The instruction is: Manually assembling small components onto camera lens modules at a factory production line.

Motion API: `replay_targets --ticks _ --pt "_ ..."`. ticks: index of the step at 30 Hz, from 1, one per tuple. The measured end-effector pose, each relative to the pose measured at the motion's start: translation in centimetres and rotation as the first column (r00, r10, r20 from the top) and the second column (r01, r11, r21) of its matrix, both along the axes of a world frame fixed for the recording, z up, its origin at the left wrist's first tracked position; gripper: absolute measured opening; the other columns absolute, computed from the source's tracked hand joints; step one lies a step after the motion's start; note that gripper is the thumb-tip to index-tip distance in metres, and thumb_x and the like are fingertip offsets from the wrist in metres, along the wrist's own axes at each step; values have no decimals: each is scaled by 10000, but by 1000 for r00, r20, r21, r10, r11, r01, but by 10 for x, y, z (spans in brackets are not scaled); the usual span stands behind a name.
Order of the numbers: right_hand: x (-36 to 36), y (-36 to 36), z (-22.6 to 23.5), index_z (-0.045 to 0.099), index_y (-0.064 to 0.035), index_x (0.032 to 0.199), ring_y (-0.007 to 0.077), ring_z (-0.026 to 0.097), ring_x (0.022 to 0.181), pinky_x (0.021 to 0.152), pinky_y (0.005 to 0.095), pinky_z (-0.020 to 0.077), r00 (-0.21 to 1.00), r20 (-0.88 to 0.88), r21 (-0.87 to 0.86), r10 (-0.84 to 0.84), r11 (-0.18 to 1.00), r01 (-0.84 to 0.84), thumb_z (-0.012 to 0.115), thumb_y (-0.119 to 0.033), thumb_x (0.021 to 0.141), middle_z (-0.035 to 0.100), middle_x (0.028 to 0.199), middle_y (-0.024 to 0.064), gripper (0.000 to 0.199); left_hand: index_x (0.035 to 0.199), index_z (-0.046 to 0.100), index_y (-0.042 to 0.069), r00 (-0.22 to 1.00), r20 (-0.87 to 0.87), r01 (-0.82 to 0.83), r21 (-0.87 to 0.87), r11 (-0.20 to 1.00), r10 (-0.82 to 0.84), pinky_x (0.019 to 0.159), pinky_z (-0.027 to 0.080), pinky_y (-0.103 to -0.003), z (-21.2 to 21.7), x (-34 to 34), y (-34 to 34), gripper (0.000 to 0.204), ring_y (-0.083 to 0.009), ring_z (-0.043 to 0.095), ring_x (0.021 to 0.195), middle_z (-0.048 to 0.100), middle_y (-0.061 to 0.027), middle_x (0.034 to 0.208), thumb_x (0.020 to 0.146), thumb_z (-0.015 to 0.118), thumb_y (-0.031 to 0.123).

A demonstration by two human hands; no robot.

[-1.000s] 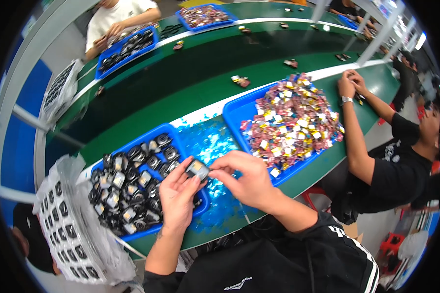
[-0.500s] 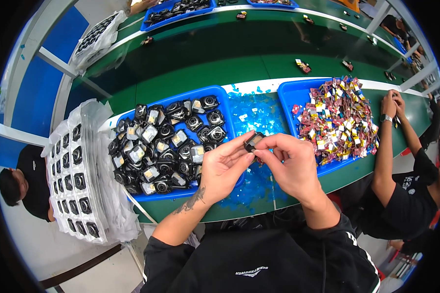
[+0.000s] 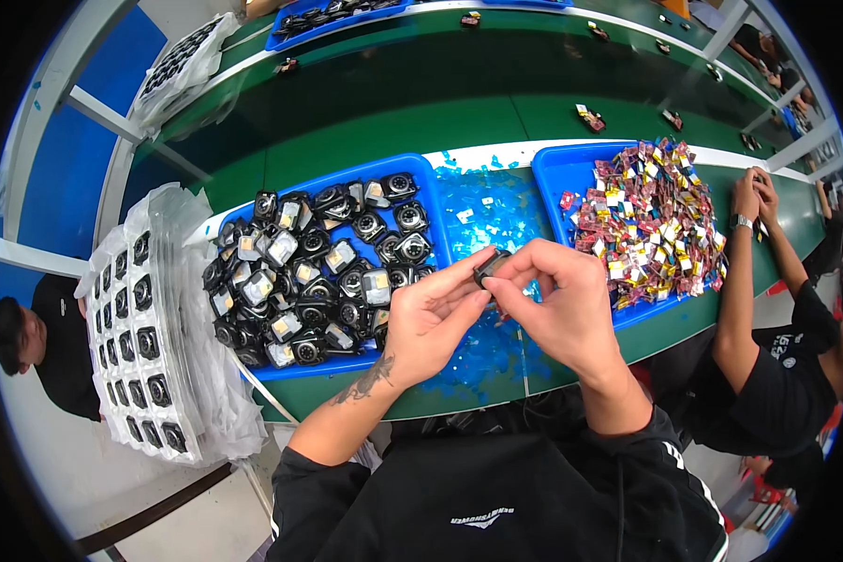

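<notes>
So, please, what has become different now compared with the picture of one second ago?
The black watch casing has been turned: its pale face showed then, now mainly a dark side. The camera view swung, so the left blue tray and right blue tray appear further right. Unchanged: left hand and right hand both hold the casing; both trays stay heaped.

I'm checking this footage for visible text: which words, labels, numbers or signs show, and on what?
Black sweatshirt with white sleeve stripes: white chest lettering, not copied.
Right-hand co-worker's black shirt: white print, too blurred to read.
Small black square modules: any markings too small.
</notes>
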State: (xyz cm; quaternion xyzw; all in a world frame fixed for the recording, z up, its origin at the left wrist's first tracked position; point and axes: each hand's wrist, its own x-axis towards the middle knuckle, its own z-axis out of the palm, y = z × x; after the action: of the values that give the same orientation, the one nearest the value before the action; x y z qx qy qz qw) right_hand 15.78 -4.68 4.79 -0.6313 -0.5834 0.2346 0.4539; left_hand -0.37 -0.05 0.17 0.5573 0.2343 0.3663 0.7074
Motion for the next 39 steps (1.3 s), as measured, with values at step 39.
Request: replay_targets --ticks 39 --pt "1 -14 -36 576 -17 915 69 580 697 640 215 482 922 -383 13 -62 997 72 738 12 805 620 809 24 198 1176 652 -33 988 -132 -70 41 997 74 845 583 -275 3 -1 4 324 -167 649 989 606 -122 1099 853 651 -63"
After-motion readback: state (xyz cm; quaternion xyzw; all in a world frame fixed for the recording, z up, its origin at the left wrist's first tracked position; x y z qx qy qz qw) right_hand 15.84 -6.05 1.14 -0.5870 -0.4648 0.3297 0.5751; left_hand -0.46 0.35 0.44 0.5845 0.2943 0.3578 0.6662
